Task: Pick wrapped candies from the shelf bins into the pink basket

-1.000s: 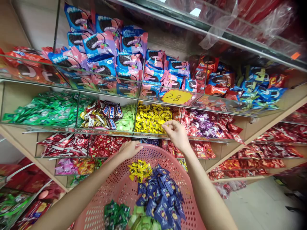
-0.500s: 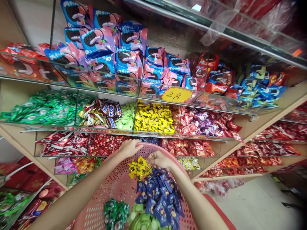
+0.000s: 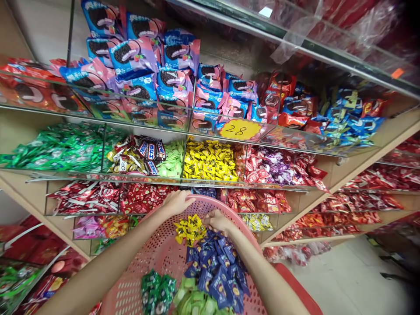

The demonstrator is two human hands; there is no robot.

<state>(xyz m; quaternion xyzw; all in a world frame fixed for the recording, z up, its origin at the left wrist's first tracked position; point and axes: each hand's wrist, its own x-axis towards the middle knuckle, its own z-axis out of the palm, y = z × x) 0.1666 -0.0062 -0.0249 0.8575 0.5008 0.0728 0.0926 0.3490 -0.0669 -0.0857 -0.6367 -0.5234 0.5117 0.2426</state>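
A pink perforated plastic basket (image 3: 164, 251) is in front of me, tilted so that its inside shows. My left hand (image 3: 177, 202) grips its far rim, fingers over the edge. Inside the basket, my right hand (image 3: 216, 220) is closed with curled fingers beside a small heap of yellow-wrapped candies (image 3: 189, 230). Whatever those fingers hold is hidden. Navy-wrapped candies (image 3: 218, 267) lie below the right wrist. Nearer to me are dark green wrapped candies (image 3: 157, 288) and light green packets (image 3: 197, 301).
Behind the basket, a shelf bin holds yellow candies (image 3: 210, 162), with green-wrapped sweets (image 3: 65, 146) to its left. Blue and pink cookie packs (image 3: 134, 54) fill the shelf above, near a yellow price tag (image 3: 240, 129). Tiled floor (image 3: 351, 275) shows at the lower right.
The view has shifted slightly. Both hands keep nearly the same places, the left on the rim and the right by the yellow candies.
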